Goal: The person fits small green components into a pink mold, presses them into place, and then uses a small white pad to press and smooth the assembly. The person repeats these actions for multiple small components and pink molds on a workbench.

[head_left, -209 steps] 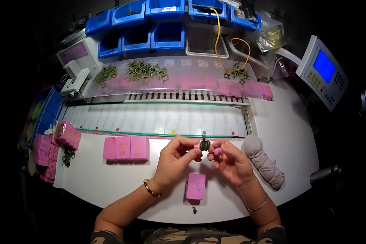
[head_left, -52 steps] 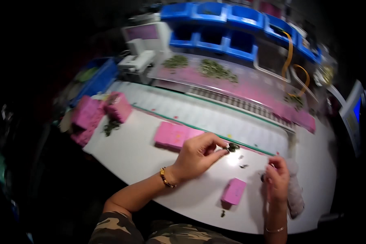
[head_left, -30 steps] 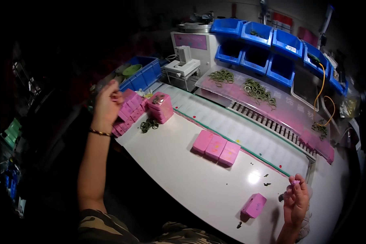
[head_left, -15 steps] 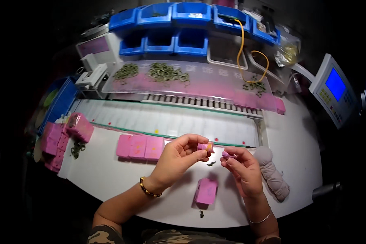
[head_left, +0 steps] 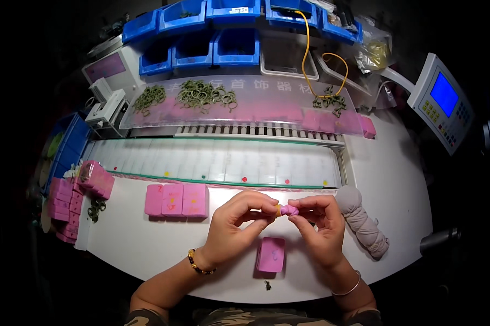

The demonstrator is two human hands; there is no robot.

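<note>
Over the near part of the white table, my hands meet at their fingertips. My left hand [head_left: 228,224] pinches a small pink rubber mould piece with a yellow mark [head_left: 278,211], mostly hidden by the fingers. Against its end, my right hand [head_left: 322,225] pinches a smaller pink-purple mould piece [head_left: 290,210]. The two pieces touch; whether they are joined I cannot tell. Below the hands stands a pink mould block [head_left: 271,255] with a blue mark on top. A tiny dark green piece [head_left: 268,285] lies nearer to me.
Three pink mould blocks [head_left: 172,200] stand in a row left of my hands; more blocks [head_left: 96,180] are stacked farther left. A rolled grey cloth [head_left: 364,223] lies right. Beyond are a long white tray [head_left: 218,160], a shelf with green rings [head_left: 204,96] and blue bins [head_left: 237,49].
My right hand has moved left and my left hand's piece now meets the pink-purple one; before, a gap lay between them. The whole view has shifted slightly.
</note>
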